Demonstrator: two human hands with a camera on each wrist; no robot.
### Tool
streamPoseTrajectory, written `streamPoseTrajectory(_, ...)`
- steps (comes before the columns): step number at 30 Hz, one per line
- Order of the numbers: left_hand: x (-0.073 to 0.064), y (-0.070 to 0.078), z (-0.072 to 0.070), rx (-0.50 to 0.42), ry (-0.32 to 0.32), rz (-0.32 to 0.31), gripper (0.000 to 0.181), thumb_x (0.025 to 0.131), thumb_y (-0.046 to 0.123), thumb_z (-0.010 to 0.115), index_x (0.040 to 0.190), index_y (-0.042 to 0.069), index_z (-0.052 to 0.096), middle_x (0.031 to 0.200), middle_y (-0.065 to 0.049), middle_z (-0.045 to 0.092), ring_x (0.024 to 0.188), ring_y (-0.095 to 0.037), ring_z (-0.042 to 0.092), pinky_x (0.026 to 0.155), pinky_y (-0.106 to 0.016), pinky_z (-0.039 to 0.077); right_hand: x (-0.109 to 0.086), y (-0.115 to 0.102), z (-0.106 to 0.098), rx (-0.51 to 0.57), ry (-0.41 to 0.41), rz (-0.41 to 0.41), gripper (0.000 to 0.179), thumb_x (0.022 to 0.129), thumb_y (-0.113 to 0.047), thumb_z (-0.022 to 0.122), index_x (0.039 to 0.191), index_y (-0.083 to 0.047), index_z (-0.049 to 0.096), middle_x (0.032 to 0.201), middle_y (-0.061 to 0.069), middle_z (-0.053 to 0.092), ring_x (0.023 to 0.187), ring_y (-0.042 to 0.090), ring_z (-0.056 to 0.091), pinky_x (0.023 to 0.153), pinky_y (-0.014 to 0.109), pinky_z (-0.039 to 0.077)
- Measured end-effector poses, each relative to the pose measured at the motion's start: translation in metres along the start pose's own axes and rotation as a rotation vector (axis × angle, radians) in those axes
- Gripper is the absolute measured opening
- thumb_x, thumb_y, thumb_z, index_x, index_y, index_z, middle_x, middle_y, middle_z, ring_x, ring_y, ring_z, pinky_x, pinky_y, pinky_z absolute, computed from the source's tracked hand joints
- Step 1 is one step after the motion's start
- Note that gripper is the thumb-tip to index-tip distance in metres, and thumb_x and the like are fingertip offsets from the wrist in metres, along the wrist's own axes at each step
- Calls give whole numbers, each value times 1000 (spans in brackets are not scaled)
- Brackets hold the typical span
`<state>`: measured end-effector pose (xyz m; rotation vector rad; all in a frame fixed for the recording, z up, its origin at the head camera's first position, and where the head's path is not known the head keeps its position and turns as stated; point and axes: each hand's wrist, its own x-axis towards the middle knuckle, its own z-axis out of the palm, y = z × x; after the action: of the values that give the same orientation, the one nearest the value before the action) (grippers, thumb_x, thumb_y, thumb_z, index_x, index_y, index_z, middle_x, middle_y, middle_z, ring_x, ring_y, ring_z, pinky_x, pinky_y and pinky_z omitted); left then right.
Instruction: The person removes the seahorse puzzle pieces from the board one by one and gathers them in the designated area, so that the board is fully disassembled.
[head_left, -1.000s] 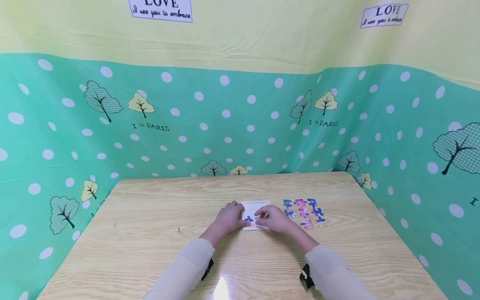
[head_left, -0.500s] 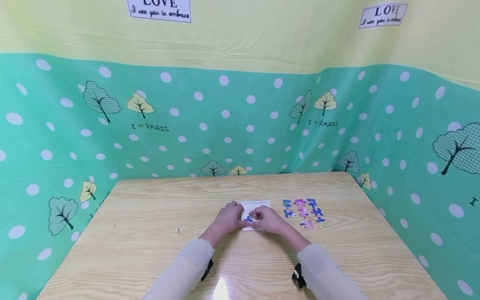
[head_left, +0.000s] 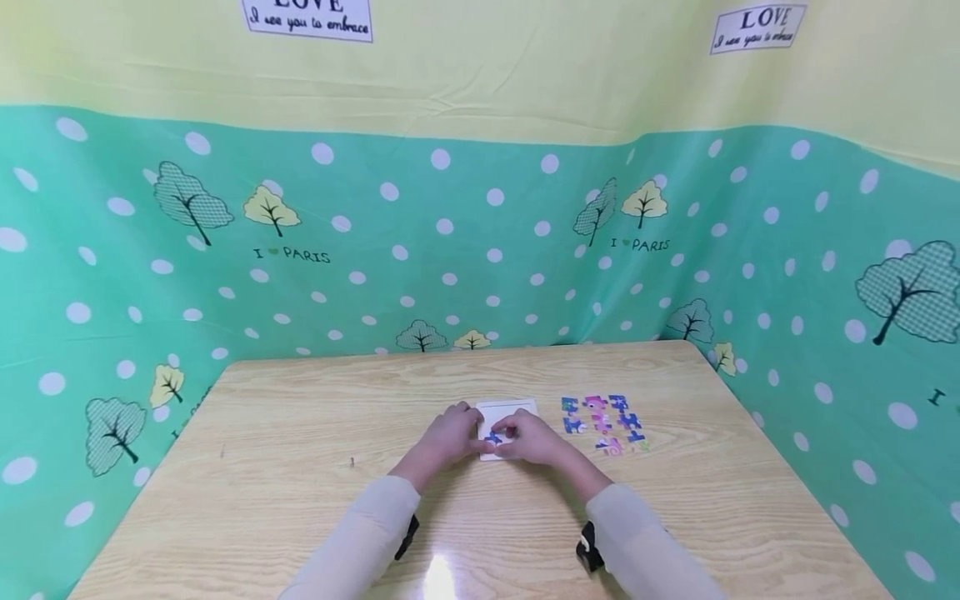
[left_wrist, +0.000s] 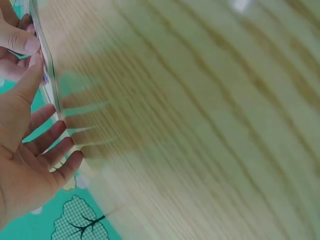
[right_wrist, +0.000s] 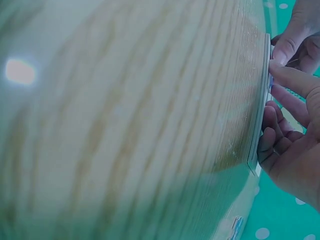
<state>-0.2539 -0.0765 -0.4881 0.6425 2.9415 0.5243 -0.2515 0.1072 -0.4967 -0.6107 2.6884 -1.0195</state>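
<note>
A small white puzzle board (head_left: 501, 412) lies flat on the table between both hands. Near its front left corner sits a blue jigsaw piece (head_left: 491, 437), partly covered by fingers. My left hand (head_left: 450, 435) rests along the board's left edge; in the left wrist view its fingers (left_wrist: 49, 137) are spread and fairly straight, and the thumb lies over the board's front edge. My right hand (head_left: 531, 437) reaches over the board from the right and pinches at the blue piece with thumb and index finger. Its other fingers (right_wrist: 270, 132) are curled beside the board.
Several loose jigsaw pieces (head_left: 602, 422), blue and pink, lie spread out right of the board. The wooden table (head_left: 300, 467) backs onto a green polka-dot cloth (head_left: 435, 242). A small dark mark (head_left: 352, 462) shows on the table left of the hands.
My right hand has moved left across the board to the blue piece, and its thumb and index finger have closed in there. My left hand has kept its place at the board.
</note>
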Motion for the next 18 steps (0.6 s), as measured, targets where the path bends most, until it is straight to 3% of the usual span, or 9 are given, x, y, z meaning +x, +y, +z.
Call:
streamPoseTrajectory(8,-1,-4,-3,-38,-55,14,63,72,45,76,118,6,59,118,-11,55,112,-29,52,99,-48,43,1,0,2,19,9,15,35,77,-15,74,110,-6,66,86,5,53,77,14,46,66,25,40)
streamPoseTrajectory(18,-1,-5,-3,-40,-58,14,65,72,44,76,121,6,58,121,-12,55,114,-30,51,99,-49,43,0,-4,4,95,41,-4,37,76,-6,72,111,-7,63,87,5,59,80,15,51,72,26,43)
